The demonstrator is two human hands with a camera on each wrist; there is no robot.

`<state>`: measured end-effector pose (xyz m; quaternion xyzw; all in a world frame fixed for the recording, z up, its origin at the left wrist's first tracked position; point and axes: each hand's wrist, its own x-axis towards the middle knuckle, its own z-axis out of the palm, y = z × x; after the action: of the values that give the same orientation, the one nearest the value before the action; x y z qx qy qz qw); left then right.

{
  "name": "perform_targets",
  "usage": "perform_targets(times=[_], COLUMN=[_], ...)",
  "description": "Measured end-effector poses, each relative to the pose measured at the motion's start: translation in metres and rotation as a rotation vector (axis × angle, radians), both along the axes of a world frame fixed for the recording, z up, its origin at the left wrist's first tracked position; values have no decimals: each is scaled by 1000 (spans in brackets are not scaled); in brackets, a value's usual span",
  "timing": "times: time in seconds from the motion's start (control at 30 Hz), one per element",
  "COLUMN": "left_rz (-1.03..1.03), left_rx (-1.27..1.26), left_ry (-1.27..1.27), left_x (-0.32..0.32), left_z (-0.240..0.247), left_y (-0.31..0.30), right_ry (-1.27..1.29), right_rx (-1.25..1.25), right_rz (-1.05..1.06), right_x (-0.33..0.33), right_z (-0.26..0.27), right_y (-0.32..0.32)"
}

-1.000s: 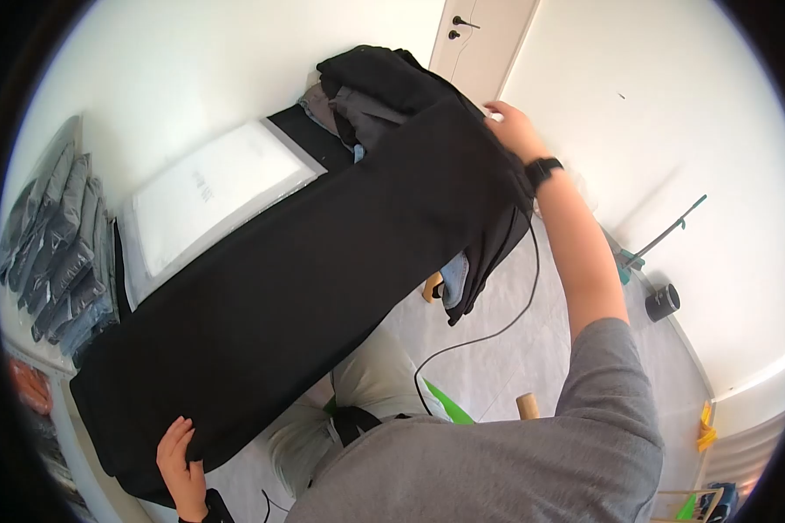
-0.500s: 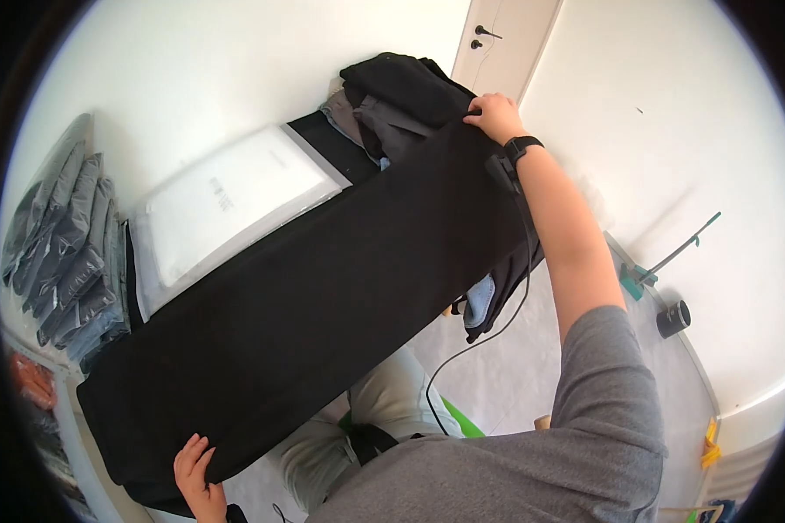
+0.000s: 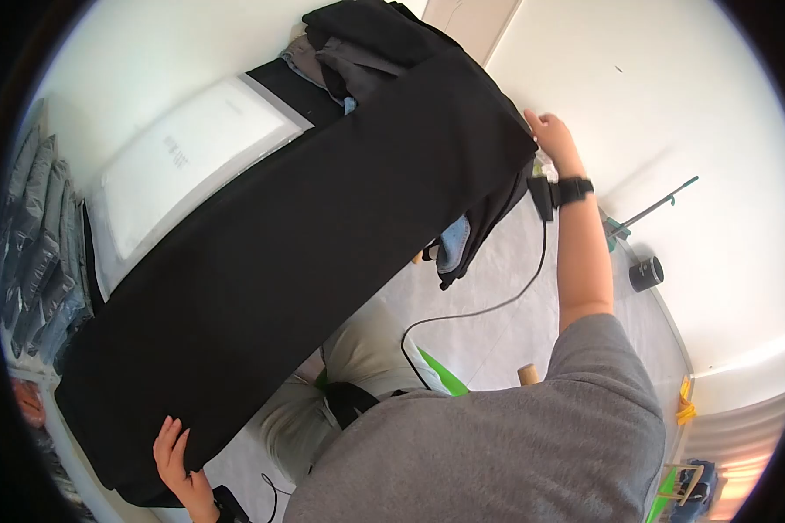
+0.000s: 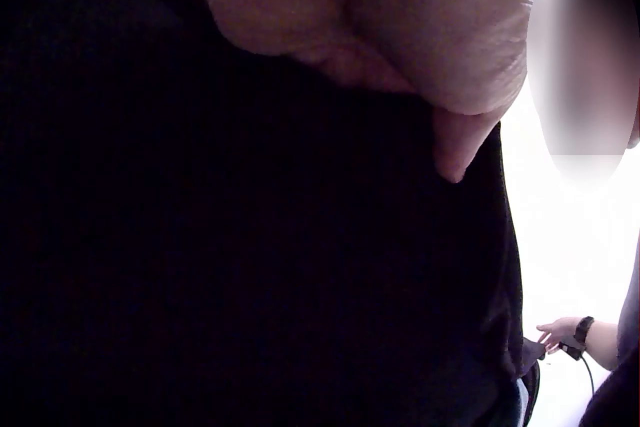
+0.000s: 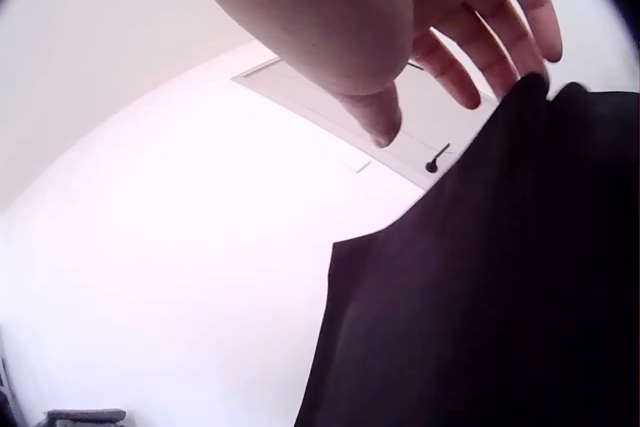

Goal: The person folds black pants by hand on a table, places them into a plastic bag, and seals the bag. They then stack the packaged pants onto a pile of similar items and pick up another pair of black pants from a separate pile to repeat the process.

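Observation:
A long black cloth garment (image 3: 270, 227) lies flat and diagonal across the head view. My left hand (image 3: 175, 462) rests on its near lower edge with fingers extended; in the left wrist view, that hand (image 4: 380, 27) lies over the dark cloth (image 4: 250, 247). Beside the garment's far right end is my right hand (image 3: 554, 139), its fingers loosely extended. The right wrist view shows the right hand (image 5: 430, 17) with parted fingers above the edge of the dark cloth (image 5: 480, 277), nothing between thumb and fingers. Whether a fingertip touches the cloth, I cannot tell.
White plastic-wrapped packages (image 3: 183, 166) lie behind the garment. Bagged dark clothes (image 3: 39, 253) are stacked at the left, and a heap of dark clothes (image 3: 358, 61) sits at the back. A cable (image 3: 488, 309) hangs from the right wrist. A bin (image 3: 646, 274) stands on the floor.
Half a second ago my right hand pinched the garment's far edge; now it has let go and is off to the right of the cloth. The left hand has stayed at the near edge.

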<state>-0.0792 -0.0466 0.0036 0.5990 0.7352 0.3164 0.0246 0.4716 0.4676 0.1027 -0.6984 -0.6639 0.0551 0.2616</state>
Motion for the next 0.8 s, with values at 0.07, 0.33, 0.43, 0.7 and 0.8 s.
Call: perform_targets(times=[0.07, 0.33, 0.43, 0.7, 0.8], left_rz=[-13, -43, -38, -45, -2], left_rx=[2, 26, 31, 5, -10], left_ry=[-7, 30, 13, 155, 136], left_x=[1, 5, 9, 8, 13], left_z=[1, 7, 12, 21, 31], left_y=[1, 1, 3, 7, 6], right_ry=[180, 363, 149, 266, 49], right_rx=[-7, 375, 343, 381, 289], right_rz=[-78, 109, -87, 954, 1442], right_x=[-2, -2, -1, -229, -302], right_z=[-15, -34, -44, -33, -43], right_y=[-32, -38, -23, -198, -273])
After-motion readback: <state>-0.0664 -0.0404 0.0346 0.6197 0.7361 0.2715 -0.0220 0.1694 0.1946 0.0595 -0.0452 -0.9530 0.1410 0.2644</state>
